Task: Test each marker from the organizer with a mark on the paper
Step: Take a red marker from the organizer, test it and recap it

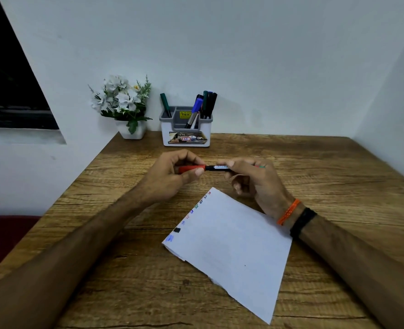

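both hands up over the middle of the desk [291,162], held together on one red marker [210,167] lying level between them. left hand [172,176] pinching the red cap [191,169] end, right hand [255,179] wrapped round the dark barrel. cap seated or coming apart, cannot tell from here. paper [231,245] lying flat on the near side, just under the right wrist, with a column of coloured test marks [191,217] running down its left edge. organizer [185,129] standing far off against the wall, more markers [205,104] upright in it, flower pot [132,131] just to its left. likely trouble: a hard tug on the cap could send the hands flying apart, flicking ink or dropping the cap to roll off the desk's left edge, fairly near that elbow. could also drag the right forearm across the sheet, shifting it or smearing marks if wet. plenty of blank paper to the right of the marks, bare wood all around the sheet, clear run back to the organizer; wall closing in on the far and right sides.
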The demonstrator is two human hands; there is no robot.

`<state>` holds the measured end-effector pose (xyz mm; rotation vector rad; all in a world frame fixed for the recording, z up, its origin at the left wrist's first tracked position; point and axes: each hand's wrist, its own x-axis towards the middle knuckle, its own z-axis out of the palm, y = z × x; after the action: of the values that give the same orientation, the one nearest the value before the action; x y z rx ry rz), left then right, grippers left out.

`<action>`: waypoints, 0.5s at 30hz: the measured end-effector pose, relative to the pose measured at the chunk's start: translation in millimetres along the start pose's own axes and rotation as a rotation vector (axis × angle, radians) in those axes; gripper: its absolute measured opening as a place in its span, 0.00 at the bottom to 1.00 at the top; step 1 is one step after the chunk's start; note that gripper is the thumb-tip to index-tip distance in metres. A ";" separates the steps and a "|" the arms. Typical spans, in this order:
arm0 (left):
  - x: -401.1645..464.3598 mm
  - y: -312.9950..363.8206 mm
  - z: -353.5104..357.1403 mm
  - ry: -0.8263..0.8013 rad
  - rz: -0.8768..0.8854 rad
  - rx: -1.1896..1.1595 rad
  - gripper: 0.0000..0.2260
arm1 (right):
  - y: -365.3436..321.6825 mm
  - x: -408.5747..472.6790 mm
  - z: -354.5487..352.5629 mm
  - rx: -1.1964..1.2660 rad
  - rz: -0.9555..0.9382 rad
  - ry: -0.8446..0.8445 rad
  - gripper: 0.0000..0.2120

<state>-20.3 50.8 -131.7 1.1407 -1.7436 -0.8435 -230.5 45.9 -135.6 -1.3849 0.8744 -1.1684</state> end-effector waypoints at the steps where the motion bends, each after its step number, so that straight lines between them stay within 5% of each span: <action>1: -0.1 0.6 0.1 0.002 0.000 -0.016 0.05 | 0.0 0.6 -1.2 -0.017 0.010 0.000 0.06; 15: -3.4 3.0 8.3 0.014 -0.002 0.007 0.04 | 10.1 3.1 1.9 -0.162 -0.168 -0.035 0.06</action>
<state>-28.2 55.7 -133.4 1.1507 -1.7360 -0.8295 -226.9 41.9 -144.8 -1.6319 0.8560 -1.2169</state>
